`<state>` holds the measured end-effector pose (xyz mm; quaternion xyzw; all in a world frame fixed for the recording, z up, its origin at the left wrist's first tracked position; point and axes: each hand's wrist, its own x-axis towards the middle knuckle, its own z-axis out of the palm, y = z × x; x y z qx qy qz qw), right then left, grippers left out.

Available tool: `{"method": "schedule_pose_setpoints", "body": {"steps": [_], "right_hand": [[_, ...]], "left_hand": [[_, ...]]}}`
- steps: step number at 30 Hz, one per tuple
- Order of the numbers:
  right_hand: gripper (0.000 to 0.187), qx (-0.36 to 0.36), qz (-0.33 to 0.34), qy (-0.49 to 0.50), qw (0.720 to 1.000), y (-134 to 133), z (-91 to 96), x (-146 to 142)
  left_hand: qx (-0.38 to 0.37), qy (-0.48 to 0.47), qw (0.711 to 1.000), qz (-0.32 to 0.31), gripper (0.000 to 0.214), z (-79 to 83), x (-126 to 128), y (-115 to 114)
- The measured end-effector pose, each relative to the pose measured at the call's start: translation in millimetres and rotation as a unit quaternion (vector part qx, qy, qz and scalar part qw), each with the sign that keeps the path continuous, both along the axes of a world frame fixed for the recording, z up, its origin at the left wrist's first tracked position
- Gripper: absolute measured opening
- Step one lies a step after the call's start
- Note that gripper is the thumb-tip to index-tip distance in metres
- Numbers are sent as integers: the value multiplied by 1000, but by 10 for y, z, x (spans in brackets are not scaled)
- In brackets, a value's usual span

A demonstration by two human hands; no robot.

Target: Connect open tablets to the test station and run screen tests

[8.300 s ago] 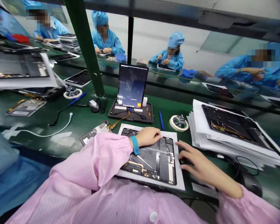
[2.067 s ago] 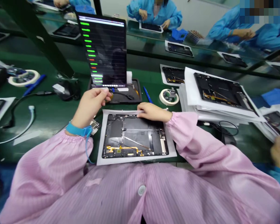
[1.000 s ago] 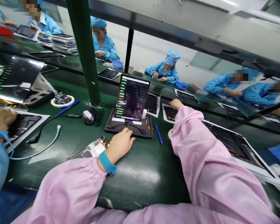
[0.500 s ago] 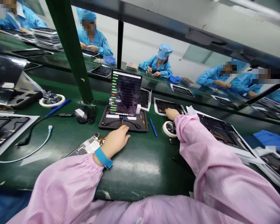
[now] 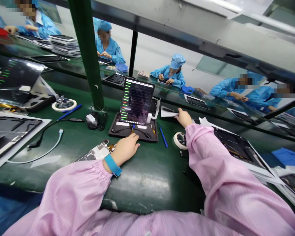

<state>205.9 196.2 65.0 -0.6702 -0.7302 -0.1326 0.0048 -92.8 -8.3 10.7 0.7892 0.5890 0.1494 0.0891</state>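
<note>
Now, right hand (image 5: 185, 118): pinching the tablet shell (image 5: 172, 110), far side, right of the screen (image 5: 137, 101).
Tablet shell: flat a moment ago, now tilted up, so in hand.
Left hand (image 5: 126, 148): by the near edge of the tray (image 5: 151, 139); can't tell its grip.

two pink-sleeved hands (image 5: 126, 148) (image 5: 184, 118), two white tape rolls (image 5: 61, 109) (image 5: 177, 144), two lit screens (image 5: 137, 101) (image 5: 17, 80), one white cable (image 5: 55, 146)

Clutter both sides of the green post (image 5: 86, 59)

Blue pen (image 5: 163, 137) on the tabletop (image 5: 152, 186), white cable (image 5: 52, 149) curling on the left, plus a tape roll (image 5: 54, 106) right by another pen (image 5: 70, 113). Across the way, a coworker (image 5: 166, 71) in a blue cap (image 5: 178, 61), blue bin (image 5: 187, 89) just beside.
</note>
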Motion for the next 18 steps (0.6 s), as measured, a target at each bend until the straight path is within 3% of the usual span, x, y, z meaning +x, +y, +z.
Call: {"method": "schedule_pose_setpoints", "body": {"steps": [3, 6, 9, 11, 13, 14, 16, 18], "right_hand": [[25, 43, -13, -12, 999, -115, 206, -106], [28, 92, -20, -20, 995, -331, 655, -213], [28, 194, 17, -43, 980, -842, 1146, -337], [26, 290, 106, -76, 948, -1380, 1335, -432], [26, 336, 218, -78, 913, -2002, 1342, -529], [33, 319, 277, -62, 904, -2307, 1277, -577], [57, 217, 355, -40, 908, -2826, 1043, -667], [64, 122, 419, -12, 900, -3168, 730, -748]], "left_hand": [[-1, -3, 1000, 0, 25, 6, 2, 0], [-2, -13, 1000, 5, 25, 31, 9, -25], [-2, -53, 998, 24, 24, 107, -6, -50], [-2, -116, 992, 44, 28, 189, -61, -47], [5, -200, 977, 71, 33, 275, -158, -27], [14, -246, 965, 87, 34, 313, -217, -13], [54, -335, 933, 123, 32, 367, -331, 14], [97, -399, 899, 148, 34, 393, -403, 30]]}}
